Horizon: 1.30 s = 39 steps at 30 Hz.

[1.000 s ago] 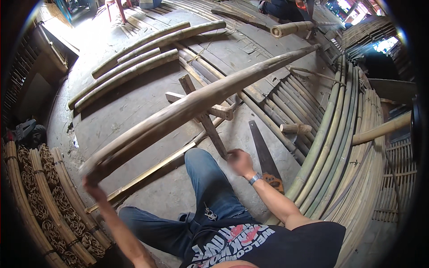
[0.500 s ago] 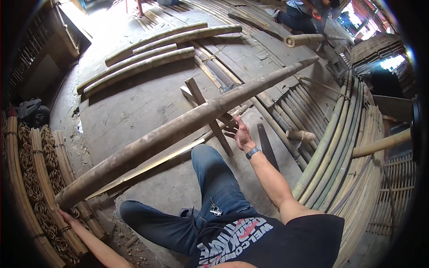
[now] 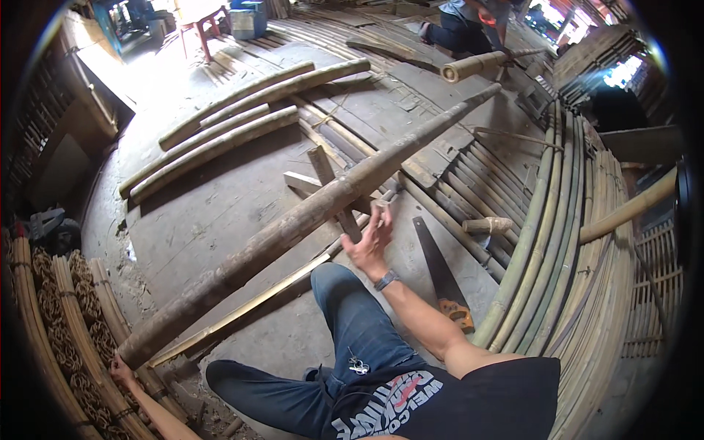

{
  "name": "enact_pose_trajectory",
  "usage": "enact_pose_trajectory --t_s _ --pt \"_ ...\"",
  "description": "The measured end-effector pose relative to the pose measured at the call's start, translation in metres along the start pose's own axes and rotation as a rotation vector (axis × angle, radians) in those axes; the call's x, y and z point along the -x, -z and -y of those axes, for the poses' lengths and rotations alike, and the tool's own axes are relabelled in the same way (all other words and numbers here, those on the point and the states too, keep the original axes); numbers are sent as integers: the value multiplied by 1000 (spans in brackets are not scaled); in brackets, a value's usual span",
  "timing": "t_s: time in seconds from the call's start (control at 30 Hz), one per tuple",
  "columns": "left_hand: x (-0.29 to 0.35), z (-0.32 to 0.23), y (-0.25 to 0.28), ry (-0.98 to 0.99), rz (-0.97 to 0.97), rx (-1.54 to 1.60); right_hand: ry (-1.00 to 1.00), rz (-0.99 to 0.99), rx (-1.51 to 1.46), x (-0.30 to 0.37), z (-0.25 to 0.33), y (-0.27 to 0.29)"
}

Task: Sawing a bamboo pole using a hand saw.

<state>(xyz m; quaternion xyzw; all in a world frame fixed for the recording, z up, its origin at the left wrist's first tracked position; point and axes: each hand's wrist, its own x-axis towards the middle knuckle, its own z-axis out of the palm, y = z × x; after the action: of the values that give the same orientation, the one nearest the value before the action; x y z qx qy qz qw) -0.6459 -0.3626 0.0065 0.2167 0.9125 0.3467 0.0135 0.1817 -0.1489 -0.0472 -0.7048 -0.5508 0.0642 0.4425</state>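
A long, thick bamboo pole (image 3: 264,246) lies slantwise in front of me, from low left to far right. It rests across a crossed wooden stand (image 3: 323,167). My left hand (image 3: 122,370) is closed at the pole's near left end, its fingers partly hidden by the pole. Just on my side of the stand, my right hand (image 3: 370,246) has its fingers apart and holds nothing; its fingertips are close to the wooden legs. A handsaw (image 3: 436,268) with an orange-brown handle lies on the floor to the right of that hand.
Cut bamboo lengths (image 3: 220,143) lie on the floor at far left. Long green bamboo poles (image 3: 539,242) run along my right. Tied bundles (image 3: 70,315) stand at lower left. A split bamboo strip (image 3: 249,312) lies below the pole. Another person (image 3: 469,29) crouches at the back.
My right hand has moved left and toward me, fingers still spread. The view has shifted, bringing the saw's handle into sight. My left hand stays at the pole's end.
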Motion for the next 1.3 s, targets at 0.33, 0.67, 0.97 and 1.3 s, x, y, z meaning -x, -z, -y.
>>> enact_pose_trajectory --t_s 0.33,0.67,0.97,1.3 --pt "304 -243 -146 -1235 201 -101 -451 412 -469 71 -17 -16" --pt "355 -306 -227 -1252 324 -247 -690 669 -1057 13 -12 -76" --pt "269 -297 -86 -1323 64 -301 -601 774 -1110 43 -41 -35" --pt "231 -203 -99 -1247 160 -308 -437 889 -687 94 -36 -8"
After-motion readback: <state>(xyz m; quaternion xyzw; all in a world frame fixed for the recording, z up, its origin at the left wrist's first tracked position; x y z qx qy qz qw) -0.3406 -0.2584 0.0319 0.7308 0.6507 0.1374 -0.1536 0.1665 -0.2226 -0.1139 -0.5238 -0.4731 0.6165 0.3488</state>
